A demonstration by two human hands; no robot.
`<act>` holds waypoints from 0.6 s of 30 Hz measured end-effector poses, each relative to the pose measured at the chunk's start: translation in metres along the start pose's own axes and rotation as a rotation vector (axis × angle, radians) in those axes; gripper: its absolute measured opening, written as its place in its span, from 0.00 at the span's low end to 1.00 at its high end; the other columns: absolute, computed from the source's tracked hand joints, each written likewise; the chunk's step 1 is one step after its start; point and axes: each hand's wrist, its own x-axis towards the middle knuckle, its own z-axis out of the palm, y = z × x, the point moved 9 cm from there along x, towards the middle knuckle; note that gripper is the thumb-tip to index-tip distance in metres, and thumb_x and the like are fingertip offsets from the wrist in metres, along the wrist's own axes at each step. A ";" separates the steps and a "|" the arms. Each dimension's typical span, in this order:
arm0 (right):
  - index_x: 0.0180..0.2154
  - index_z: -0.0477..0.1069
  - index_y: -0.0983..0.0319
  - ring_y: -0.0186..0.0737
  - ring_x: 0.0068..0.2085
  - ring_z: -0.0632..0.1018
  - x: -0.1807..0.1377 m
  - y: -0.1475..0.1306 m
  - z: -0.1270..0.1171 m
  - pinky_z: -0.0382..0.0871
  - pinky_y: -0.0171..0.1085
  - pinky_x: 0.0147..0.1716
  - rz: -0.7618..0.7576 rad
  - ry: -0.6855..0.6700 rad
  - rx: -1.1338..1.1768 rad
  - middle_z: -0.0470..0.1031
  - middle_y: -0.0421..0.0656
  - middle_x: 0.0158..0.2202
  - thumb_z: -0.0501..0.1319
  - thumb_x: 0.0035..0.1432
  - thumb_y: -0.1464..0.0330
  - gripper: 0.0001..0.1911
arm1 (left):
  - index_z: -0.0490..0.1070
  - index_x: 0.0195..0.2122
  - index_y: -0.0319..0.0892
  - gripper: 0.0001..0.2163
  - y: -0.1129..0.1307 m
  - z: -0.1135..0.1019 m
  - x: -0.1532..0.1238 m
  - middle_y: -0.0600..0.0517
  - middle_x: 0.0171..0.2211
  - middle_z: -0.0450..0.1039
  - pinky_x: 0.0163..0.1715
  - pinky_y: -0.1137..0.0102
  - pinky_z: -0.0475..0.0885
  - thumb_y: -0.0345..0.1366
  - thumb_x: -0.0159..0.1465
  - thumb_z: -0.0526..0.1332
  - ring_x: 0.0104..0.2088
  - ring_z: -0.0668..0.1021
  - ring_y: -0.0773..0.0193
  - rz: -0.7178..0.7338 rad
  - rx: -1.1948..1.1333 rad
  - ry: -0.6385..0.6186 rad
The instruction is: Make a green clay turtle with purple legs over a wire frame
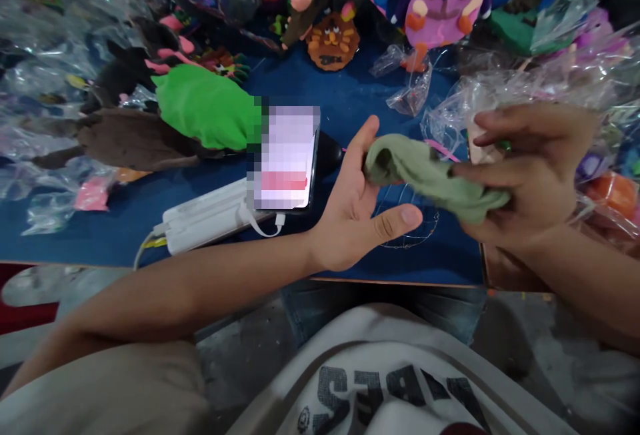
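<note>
The green piece, right of centre in the frame, is gripped at its right end by the right hand; the left hand is spread at its other end. Below lies a wire frame.

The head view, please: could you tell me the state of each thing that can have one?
left hand, open
right hand, gripping the olive-green piece
olive-green piece, bent, held up
phone, screen lit
white cable, plugged into the phone
wire frame, lying on the table
clear plastic, crumpled
</note>
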 end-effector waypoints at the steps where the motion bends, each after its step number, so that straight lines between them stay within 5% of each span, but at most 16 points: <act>1: 0.46 0.82 0.54 0.55 0.60 0.82 -0.001 -0.012 0.006 0.84 0.54 0.54 -0.073 -0.032 0.007 0.77 0.49 0.62 0.73 0.64 0.56 0.13 | 0.41 0.82 0.63 0.59 0.000 0.002 0.000 0.43 0.75 0.63 0.62 0.50 0.82 0.69 0.59 0.74 0.72 0.75 0.41 0.008 -0.002 -0.013; 6: 0.42 0.79 0.51 0.49 0.71 0.76 -0.008 -0.046 0.032 0.84 0.53 0.60 -0.174 -0.143 -0.023 0.79 0.40 0.64 0.68 0.71 0.60 0.04 | 0.38 0.83 0.58 0.60 0.025 0.025 0.002 0.42 0.76 0.64 0.67 0.43 0.78 0.67 0.60 0.74 0.76 0.72 0.39 0.136 0.079 -0.188; 8: 0.42 0.78 0.49 0.47 0.71 0.78 -0.008 -0.054 0.037 0.86 0.50 0.56 -0.208 -0.163 -0.032 0.82 0.36 0.60 0.64 0.74 0.60 0.05 | 0.50 0.81 0.53 0.52 0.042 0.030 -0.001 0.42 0.71 0.71 0.67 0.40 0.77 0.62 0.63 0.74 0.74 0.75 0.37 0.251 0.165 -0.239; 11: 0.49 0.78 0.48 0.48 0.71 0.80 -0.004 -0.061 0.036 0.89 0.47 0.51 -0.281 -0.145 -0.025 0.84 0.37 0.60 0.59 0.78 0.55 0.10 | 0.77 0.60 0.44 0.30 0.057 0.021 -0.002 0.45 0.50 0.85 0.49 0.56 0.85 0.54 0.63 0.78 0.51 0.89 0.49 0.308 0.208 -0.164; 13: 0.57 0.78 0.54 0.53 0.67 0.83 -0.001 -0.064 0.036 0.89 0.50 0.51 -0.318 -0.137 -0.078 0.83 0.47 0.64 0.57 0.80 0.52 0.18 | 0.80 0.44 0.43 0.19 0.058 0.012 -0.001 0.51 0.36 0.84 0.32 0.69 0.78 0.51 0.64 0.78 0.33 0.84 0.63 0.257 0.186 -0.094; 15: 0.60 0.78 0.60 0.50 0.62 0.86 0.000 -0.066 0.035 0.90 0.49 0.52 -0.333 -0.136 -0.122 0.83 0.53 0.65 0.57 0.81 0.54 0.21 | 0.79 0.35 0.42 0.19 0.059 0.011 -0.001 0.54 0.29 0.79 0.25 0.72 0.70 0.53 0.67 0.76 0.25 0.75 0.70 0.231 0.154 -0.092; 18: 0.62 0.78 0.56 0.44 0.60 0.87 -0.002 -0.065 0.031 0.91 0.43 0.50 -0.228 -0.158 -0.019 0.83 0.46 0.65 0.63 0.78 0.58 0.18 | 0.74 0.28 0.41 0.27 0.062 0.013 0.001 0.56 0.24 0.71 0.24 0.71 0.65 0.61 0.68 0.70 0.22 0.69 0.71 0.207 0.122 -0.083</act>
